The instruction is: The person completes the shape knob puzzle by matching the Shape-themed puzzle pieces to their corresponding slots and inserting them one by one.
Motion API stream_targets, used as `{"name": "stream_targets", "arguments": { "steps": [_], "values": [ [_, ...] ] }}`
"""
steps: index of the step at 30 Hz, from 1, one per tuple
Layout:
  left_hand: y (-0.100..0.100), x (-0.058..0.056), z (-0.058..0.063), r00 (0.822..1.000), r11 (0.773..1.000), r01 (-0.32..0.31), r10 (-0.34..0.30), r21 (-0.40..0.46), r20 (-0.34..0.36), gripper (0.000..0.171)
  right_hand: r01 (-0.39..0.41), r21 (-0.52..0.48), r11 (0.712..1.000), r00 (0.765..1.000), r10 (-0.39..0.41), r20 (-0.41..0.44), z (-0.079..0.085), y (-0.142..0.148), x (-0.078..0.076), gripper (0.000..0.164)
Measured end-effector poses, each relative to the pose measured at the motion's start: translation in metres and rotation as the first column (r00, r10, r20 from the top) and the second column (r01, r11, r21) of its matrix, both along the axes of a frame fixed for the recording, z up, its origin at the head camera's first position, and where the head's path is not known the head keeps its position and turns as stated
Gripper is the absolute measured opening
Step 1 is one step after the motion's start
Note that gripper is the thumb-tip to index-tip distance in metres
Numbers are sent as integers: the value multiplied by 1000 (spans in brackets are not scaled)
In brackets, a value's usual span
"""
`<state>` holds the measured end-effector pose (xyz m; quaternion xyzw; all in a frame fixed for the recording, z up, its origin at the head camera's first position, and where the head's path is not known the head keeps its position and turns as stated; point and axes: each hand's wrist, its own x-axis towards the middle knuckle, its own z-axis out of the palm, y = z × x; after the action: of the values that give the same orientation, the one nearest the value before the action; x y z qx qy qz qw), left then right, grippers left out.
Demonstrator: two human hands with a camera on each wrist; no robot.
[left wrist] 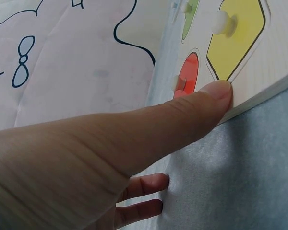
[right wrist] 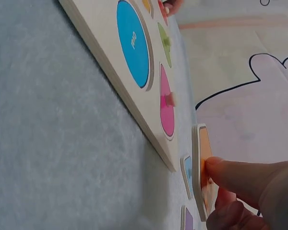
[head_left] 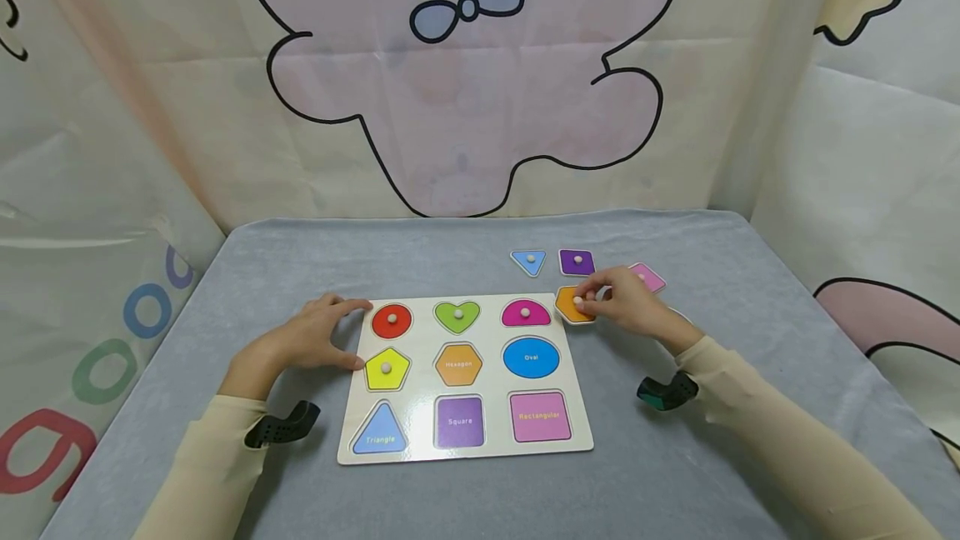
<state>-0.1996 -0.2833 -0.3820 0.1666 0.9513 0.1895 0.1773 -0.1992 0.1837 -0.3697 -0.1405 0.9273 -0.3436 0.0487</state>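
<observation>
My right hand (head_left: 626, 300) pinches the knob of an orange hexagon puzzle piece (right wrist: 205, 167), held above the table beside the board's upper right corner. The wooden shape board (head_left: 420, 407) lies flat in front of me. At its left edge, my left hand (head_left: 303, 340) touches the wood with thumb and fingers spread. Knobbed pieces fill the red circle (head_left: 392, 321), green heart (head_left: 457, 317), magenta semicircle (head_left: 536, 317) and yellow pentagon (head_left: 372, 372) places. The hexagon recess (head_left: 458, 371), oval, triangle, square and rectangle recesses show printed colours and words.
Beyond the board lie a loose blue triangle piece (head_left: 528, 262) and a purple square piece (head_left: 576, 262). A pink rectangle piece (head_left: 649, 276) sits behind my right hand, and another piece is mostly hidden by that wrist. Grey cloth (head_left: 360, 261) covers the table.
</observation>
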Motion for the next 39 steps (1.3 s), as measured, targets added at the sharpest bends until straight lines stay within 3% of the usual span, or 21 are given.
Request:
{"name": "stream_targets", "arguments": {
  "steps": [39],
  "values": [
    [1, -1, 2, 1000, 1000, 1, -1, -7, 4, 88, -87, -19, 996, 995, 88, 47, -3, -49, 9, 9]
  ]
}}
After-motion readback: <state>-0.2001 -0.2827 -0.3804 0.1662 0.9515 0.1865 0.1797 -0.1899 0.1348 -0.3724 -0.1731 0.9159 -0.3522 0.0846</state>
